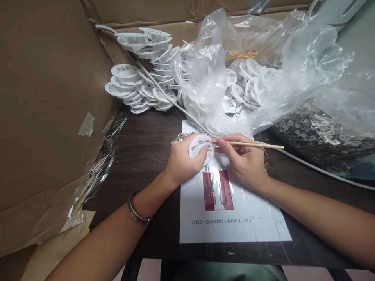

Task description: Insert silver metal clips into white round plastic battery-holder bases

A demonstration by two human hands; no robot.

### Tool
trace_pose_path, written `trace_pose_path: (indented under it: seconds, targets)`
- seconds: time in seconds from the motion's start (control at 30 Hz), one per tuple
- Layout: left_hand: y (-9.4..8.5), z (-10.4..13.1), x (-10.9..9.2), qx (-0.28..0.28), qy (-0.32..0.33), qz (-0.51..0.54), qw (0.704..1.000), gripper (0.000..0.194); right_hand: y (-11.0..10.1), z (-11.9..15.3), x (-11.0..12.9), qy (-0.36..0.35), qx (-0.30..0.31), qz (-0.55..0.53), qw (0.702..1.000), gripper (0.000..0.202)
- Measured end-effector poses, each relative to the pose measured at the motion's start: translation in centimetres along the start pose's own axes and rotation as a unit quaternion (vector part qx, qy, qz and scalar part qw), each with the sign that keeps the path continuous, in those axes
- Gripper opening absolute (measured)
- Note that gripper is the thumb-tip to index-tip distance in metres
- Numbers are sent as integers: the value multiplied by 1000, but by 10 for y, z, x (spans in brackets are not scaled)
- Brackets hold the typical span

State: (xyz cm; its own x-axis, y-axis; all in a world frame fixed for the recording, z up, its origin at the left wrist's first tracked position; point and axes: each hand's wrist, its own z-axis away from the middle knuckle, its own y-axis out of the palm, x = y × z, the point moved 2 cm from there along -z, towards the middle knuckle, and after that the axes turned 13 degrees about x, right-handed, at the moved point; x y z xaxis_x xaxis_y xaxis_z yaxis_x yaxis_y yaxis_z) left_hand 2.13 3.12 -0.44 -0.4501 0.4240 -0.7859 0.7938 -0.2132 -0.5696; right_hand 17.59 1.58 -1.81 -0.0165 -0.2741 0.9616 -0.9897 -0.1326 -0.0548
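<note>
My left hand (pixel 187 160) grips a round white plastic disc (pixel 195 148) with slots and small metal parts in it, the thumb pressed on its face. Between the fingers of my right hand (pixel 244 158) is a thin wooden stick (pixel 263 145), lying nearly level. Its left end meets the disc near the upper right rim; the exact contact is hard to make out. A small heap of shiny metal pieces (pixel 183 136) shows just behind my left hand. Beneath both hands lies a printed sheet (pixel 216 234) with a red picture and the text DRS-206DC-E001-01.
Stacks of white discs (pixel 125 82) stand at the back left. A clear plastic bag (pixel 208 78) holds more discs behind my hands. At right sits a bag of small metal plates (pixel 325 134). A white cable (pixel 187 113) crosses the dark table (pixel 131 144). Cardboard (pixel 52 97) walls the left side.
</note>
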Motion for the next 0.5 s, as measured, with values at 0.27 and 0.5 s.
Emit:
trace_pose_path:
  seconds: [0.27,0.5]
  targets:
    - [6,4,-8,-37,-29,-32,998,16,1,-1,3,22,-7,-10,1000,5]
    - [8,6,-11,-41,-55,-54,996,17,0,-1,6,33,-9,46,998,10]
